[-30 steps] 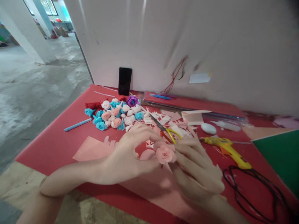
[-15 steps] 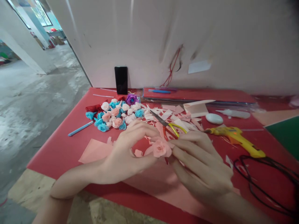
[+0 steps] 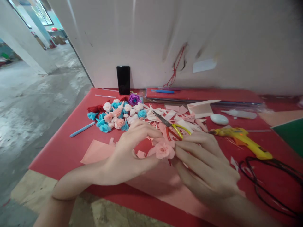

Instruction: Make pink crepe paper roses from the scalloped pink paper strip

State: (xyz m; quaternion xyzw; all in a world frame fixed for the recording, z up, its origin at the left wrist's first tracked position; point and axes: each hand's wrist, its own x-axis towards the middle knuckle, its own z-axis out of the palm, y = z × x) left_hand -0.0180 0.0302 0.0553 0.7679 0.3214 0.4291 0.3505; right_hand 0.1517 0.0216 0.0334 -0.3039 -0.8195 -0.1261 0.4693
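A small pink paper rose is pinched between both my hands above the red table. My left hand curls round it from the left, thumb and forefinger closed on its edge. My right hand presses its fingertips against the rose's right side. Beneath the hands lies a sheet of pink paper. Just behind the rose lie scissors with red and yellow handles among pink paper scraps.
A heap of finished paper roses in pink, white, blue and purple sits at the back left, beside a blue pen. A black phone leans on the wall. At right lie a yellow glue gun with black cord, a white oval and a green sheet.
The view shifted slightly; the hands stay on the rose, which has moved a little up and left, with fingers adjusting on its petals.
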